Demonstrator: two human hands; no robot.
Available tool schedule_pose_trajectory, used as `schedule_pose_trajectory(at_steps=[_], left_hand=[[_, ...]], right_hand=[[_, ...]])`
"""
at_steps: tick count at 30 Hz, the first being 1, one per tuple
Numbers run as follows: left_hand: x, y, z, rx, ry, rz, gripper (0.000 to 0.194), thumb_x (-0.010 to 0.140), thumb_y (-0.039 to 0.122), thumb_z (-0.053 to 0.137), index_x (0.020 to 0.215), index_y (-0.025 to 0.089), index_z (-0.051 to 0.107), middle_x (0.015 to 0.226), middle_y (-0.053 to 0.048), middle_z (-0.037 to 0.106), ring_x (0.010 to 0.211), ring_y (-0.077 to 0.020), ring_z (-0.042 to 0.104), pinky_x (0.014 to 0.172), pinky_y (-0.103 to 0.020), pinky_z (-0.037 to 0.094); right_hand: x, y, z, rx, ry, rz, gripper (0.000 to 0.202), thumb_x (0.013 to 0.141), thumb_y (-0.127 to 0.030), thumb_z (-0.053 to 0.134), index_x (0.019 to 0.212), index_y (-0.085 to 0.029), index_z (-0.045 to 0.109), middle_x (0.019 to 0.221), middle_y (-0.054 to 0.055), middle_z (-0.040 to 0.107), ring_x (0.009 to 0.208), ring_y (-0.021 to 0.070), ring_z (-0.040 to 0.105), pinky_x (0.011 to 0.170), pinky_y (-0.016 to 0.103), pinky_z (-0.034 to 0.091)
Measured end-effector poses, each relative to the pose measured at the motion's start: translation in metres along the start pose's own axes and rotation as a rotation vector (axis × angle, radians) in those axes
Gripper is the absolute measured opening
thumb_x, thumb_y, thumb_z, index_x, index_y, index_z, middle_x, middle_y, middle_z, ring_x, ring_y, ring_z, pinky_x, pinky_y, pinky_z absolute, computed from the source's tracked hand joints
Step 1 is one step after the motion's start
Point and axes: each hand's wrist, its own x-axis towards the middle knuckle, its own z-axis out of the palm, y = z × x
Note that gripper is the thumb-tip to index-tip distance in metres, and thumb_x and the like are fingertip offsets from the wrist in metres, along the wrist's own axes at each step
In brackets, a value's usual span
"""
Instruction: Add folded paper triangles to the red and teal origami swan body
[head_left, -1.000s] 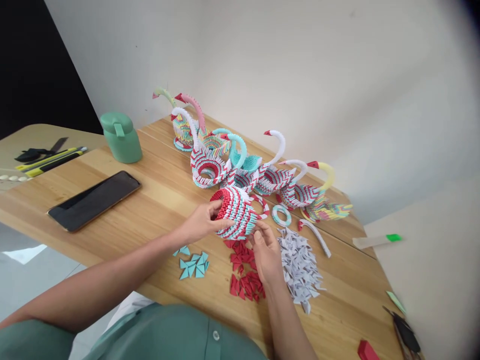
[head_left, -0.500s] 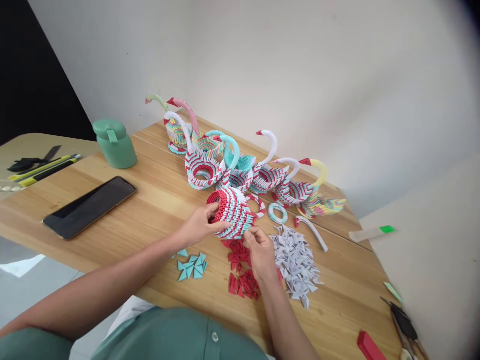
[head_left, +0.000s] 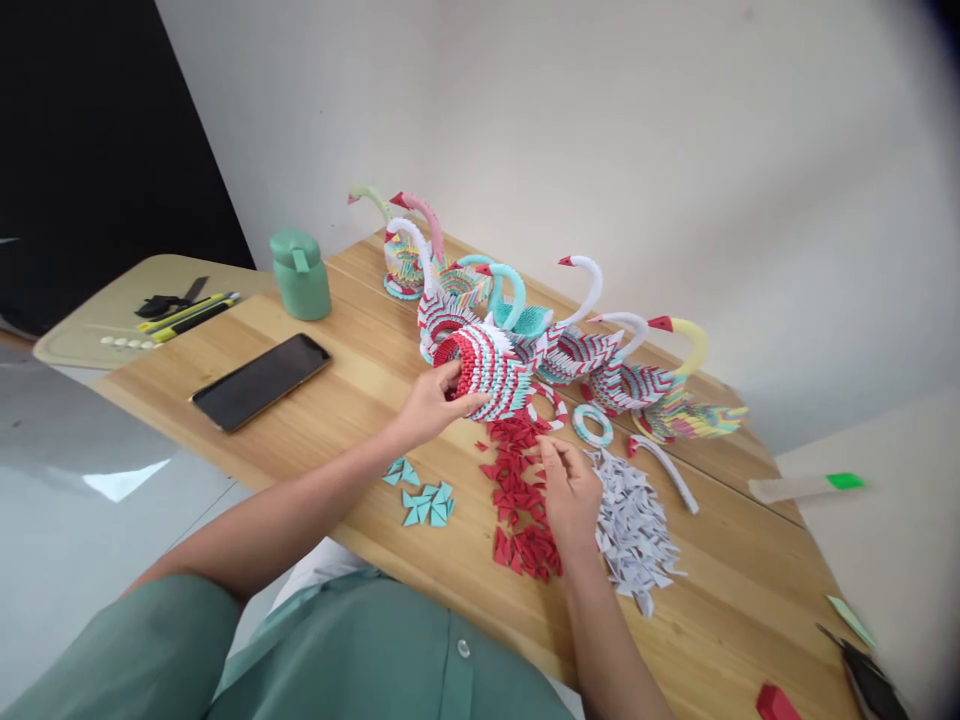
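Note:
My left hand (head_left: 435,402) grips the rim of a round body of folded paper (head_left: 495,372) in red, white and light blue, thumb outside and fingers inside the opening. The body is tilted above the table. My right hand (head_left: 570,490) is closed, its thumb and forefinger pinched over the red paper triangles (head_left: 517,480); whatever they hold is too small to name. To its right lies a heap of white paper pieces (head_left: 637,525). A few light blue triangles (head_left: 431,503) lie below my left forearm.
Several paper swans (head_left: 577,350) line the back of the wooden table (head_left: 360,360). A blue and white ring (head_left: 592,426) and a loose white neck (head_left: 667,470) lie before them. A phone (head_left: 262,382) and a green container (head_left: 300,275) are at left.
The view has shifted, moving the scene rightward. My right hand has come away from the paper body, down over the red pieces. My left hand still holds the body, now lifted slightly.

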Motion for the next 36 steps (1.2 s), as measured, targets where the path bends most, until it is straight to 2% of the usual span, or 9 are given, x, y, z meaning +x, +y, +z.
schedule_pose_trajectory(at_steps=[2, 5, 9, 12, 16, 23, 30, 33, 36], left_hand=[[0.002, 0.002, -0.002, -0.009, 0.028, 0.009, 0.035, 0.070, 0.039, 0.075, 0.086, 0.014, 0.057, 0.075, -0.001, 0.060, 0.069, -0.0153, 0.056, 0.065, -0.027, 0.046], [0.002, 0.001, -0.003, 0.021, 0.032, 0.017, 0.035, 0.069, 0.041, 0.075, 0.083, 0.014, 0.058, 0.074, -0.001, 0.060, 0.070, -0.0158, 0.056, 0.065, -0.027, 0.046], [0.000, -0.001, -0.002, 0.085, 0.023, 0.038, 0.033, 0.070, 0.041, 0.075, 0.081, 0.014, 0.058, 0.075, -0.002, 0.060, 0.072, -0.0167, 0.056, 0.065, -0.026, 0.046], [0.000, -0.002, -0.001, 0.083, -0.003, 0.052, 0.031, 0.071, 0.039, 0.073, 0.081, 0.014, 0.057, 0.077, -0.002, 0.059, 0.073, -0.0159, 0.055, 0.065, -0.026, 0.045], [-0.001, -0.001, -0.001, 0.076, -0.031, 0.055, 0.029, 0.073, 0.038, 0.071, 0.082, 0.014, 0.055, 0.076, 0.000, 0.058, 0.069, -0.0139, 0.053, 0.063, -0.025, 0.044], [-0.001, 0.001, -0.002, 0.083, -0.035, 0.029, 0.030, 0.073, 0.037, 0.071, 0.086, 0.014, 0.057, 0.077, -0.001, 0.061, 0.069, -0.0145, 0.055, 0.064, -0.025, 0.046], [-0.003, 0.001, 0.000, 0.086, -0.016, -0.026, 0.034, 0.073, 0.039, 0.073, 0.091, 0.013, 0.061, 0.080, -0.003, 0.066, 0.070, -0.0156, 0.059, 0.066, -0.026, 0.048], [-0.003, 0.002, 0.001, 0.079, -0.009, -0.042, 0.037, 0.071, 0.039, 0.074, 0.094, 0.013, 0.062, 0.086, -0.004, 0.068, 0.076, -0.0170, 0.061, 0.071, -0.027, 0.049], [-0.003, 0.003, 0.001, 0.072, 0.001, -0.050, 0.039, 0.071, 0.038, 0.075, 0.096, 0.012, 0.062, 0.087, -0.004, 0.069, 0.076, -0.0170, 0.061, 0.070, -0.027, 0.049]], right_hand=[[-0.003, -0.009, 0.003, -0.148, -0.146, -0.153, 0.027, 0.091, -0.041, 0.053, 0.092, -0.020, 0.070, 0.086, 0.006, 0.074, 0.083, 0.0230, 0.066, 0.080, 0.036, 0.048], [-0.008, -0.024, 0.013, -0.327, -0.487, -0.371, 0.018, 0.092, -0.030, 0.053, 0.091, -0.022, 0.070, 0.092, 0.005, 0.073, 0.088, 0.0224, 0.065, 0.083, 0.036, 0.045], [-0.014, -0.036, 0.027, -0.462, -0.776, -0.408, 0.015, 0.091, -0.025, 0.057, 0.098, -0.023, 0.070, 0.101, 0.005, 0.073, 0.096, 0.0216, 0.065, 0.085, 0.032, 0.045], [-0.018, -0.039, 0.034, -0.524, -0.801, -0.308, 0.018, 0.090, -0.030, 0.059, 0.103, -0.023, 0.069, 0.106, 0.004, 0.072, 0.096, 0.0209, 0.066, 0.080, 0.029, 0.045], [-0.021, -0.046, 0.042, -0.644, -0.819, -0.232, 0.016, 0.089, -0.033, 0.059, 0.096, -0.023, 0.069, 0.094, 0.003, 0.074, 0.086, 0.0203, 0.068, 0.068, 0.026, 0.044], [-0.029, -0.066, 0.051, -0.913, -0.774, -0.356, 0.012, 0.086, -0.021, 0.056, 0.093, -0.018, 0.066, 0.090, 0.010, 0.072, 0.082, 0.0253, 0.069, 0.062, 0.028, 0.044], [-0.031, -0.063, 0.056, -0.880, -0.794, -0.431, 0.017, 0.089, -0.013, 0.050, 0.098, -0.016, 0.064, 0.089, 0.009, 0.070, 0.078, 0.0238, 0.068, 0.061, 0.029, 0.046], [-0.025, -0.061, 0.046, -0.775, -0.759, -0.433, 0.014, 0.092, -0.019, 0.053, 0.101, -0.017, 0.064, 0.097, 0.009, 0.069, 0.090, 0.0236, 0.066, 0.070, 0.029, 0.047], [-0.028, -0.062, 0.012, -0.667, -0.684, -0.391, 0.018, 0.093, -0.027, 0.057, 0.108, -0.018, 0.063, 0.109, 0.009, 0.067, 0.100, 0.0223, 0.062, 0.079, 0.029, 0.045]])
